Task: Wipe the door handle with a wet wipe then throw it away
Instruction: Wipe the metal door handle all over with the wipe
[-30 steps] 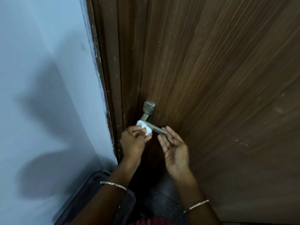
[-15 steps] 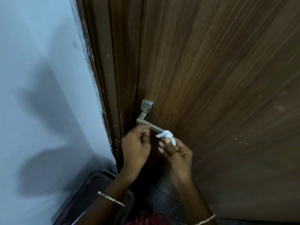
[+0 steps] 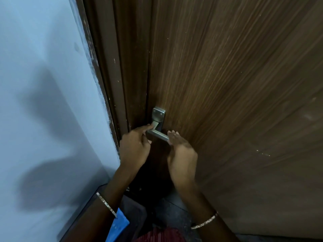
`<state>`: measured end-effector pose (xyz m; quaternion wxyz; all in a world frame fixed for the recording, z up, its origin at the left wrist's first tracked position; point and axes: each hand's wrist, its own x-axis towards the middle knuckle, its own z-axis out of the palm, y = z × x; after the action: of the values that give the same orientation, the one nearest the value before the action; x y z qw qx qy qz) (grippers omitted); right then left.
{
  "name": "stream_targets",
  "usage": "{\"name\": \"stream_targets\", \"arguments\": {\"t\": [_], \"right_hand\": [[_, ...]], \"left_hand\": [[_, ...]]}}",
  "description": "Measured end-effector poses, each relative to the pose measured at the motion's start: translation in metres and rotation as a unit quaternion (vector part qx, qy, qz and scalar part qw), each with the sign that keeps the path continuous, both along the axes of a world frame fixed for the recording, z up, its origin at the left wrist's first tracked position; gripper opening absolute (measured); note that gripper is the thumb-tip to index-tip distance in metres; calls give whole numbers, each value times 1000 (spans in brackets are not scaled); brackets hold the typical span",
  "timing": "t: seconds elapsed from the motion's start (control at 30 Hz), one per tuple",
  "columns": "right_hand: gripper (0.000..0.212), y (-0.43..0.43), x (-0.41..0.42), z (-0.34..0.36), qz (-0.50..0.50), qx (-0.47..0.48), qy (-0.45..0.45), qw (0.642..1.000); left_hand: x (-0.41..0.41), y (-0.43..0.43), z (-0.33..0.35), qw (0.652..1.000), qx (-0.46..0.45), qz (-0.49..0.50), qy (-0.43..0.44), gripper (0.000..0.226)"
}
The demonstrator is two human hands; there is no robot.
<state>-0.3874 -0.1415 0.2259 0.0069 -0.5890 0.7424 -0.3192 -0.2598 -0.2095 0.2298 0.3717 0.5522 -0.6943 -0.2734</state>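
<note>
Door handle (image 3: 158, 132): a metal lever on a square plate, fixed near the left edge of the brown wooden door (image 3: 227, 84), beside the pale wall (image 3: 43, 84). Left hand (image 3: 134, 147) points its index fingertip at the lever's bend, other fingers curled. Right hand (image 3: 181, 151) covers the lever's free end; grip and contents cannot be told. Wipe not visible.

A pale blue-grey painted wall (image 3: 43, 84) fills the left side, crossed by soft dark shadows. Along its edge runs a dark brown door frame (image 3: 108, 75) with chipped, scuffed paint. To the right stands a brown wood-grain door (image 3: 236, 84), its veneer streaked lengthwise and marked by small pale specks. Below, a strip of dark speckled floor (image 3: 174, 210) shows. The light is dim and cool.
</note>
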Motion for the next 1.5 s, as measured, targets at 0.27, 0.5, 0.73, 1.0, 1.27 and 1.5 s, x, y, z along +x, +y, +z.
{"name": "stream_targets", "arguments": {"t": [0.27,0.5,0.73,1.0,1.27,1.5], "right_hand": [[29,-37,36,-1,3,-76,133,988],[18,-4,-15,-19,10,-143,58,988],[13,21,-30,-41,-87,-96,-528,839],[35,-21,-12,-26,-5,-7,-932,361],[16,-57,12,-34,-101,27,-940,325],[26,-88,12,-33,-214,53,-937,271]], "left_hand": [[3,-2,0,1000,-14,3,-25,50],[9,-4,-4,999,-15,-7,-38,47],[7,-3,-10,992,-74,-25,-95,53],[10,-6,-12,991,-91,-42,-88,56],[11,-5,-13,990,-93,-40,-94,61],[11,-7,-13,989,-91,-45,-104,60]]}}
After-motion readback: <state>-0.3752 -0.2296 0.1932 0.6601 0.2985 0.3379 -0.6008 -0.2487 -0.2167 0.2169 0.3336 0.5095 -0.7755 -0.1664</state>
